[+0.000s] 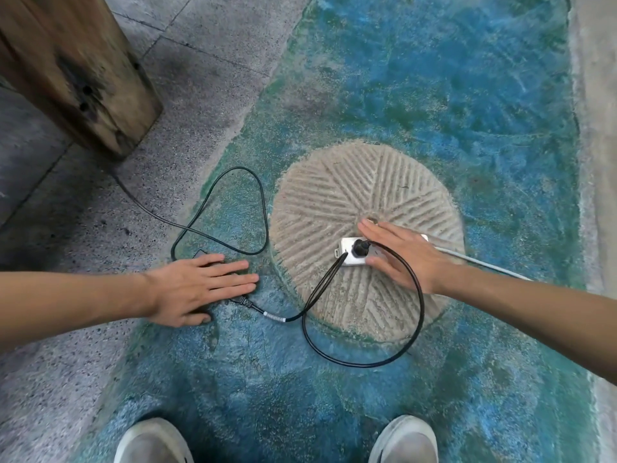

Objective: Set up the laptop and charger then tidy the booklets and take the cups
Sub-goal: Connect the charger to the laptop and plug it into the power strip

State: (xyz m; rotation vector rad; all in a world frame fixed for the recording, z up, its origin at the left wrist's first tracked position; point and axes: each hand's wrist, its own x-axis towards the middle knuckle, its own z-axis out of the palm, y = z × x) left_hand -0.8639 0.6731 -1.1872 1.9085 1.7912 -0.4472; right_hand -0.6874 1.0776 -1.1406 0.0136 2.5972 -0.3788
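A white power strip (349, 253) lies on a round grooved millstone (334, 202) set in the floor. A black plug (360, 246) sits in the strip, and its thick black cable (360, 364) loops over the floor to the black charger brick (201, 253), which is mostly hidden. My left hand (200, 289) lies flat over the brick, fingers spread. My right hand (404, 255) hovers flat over the strip's right part, fingers apart, gripping nothing. A thinner black cable (233, 170) loops from the brick toward the upper left.
A thick wooden post (73, 68) stands at the upper left on grey stone paving. The floor around the millstone is painted blue-green. A white cord (484, 264) runs from the strip to the right. My two grey shoes (153, 442) show at the bottom edge.
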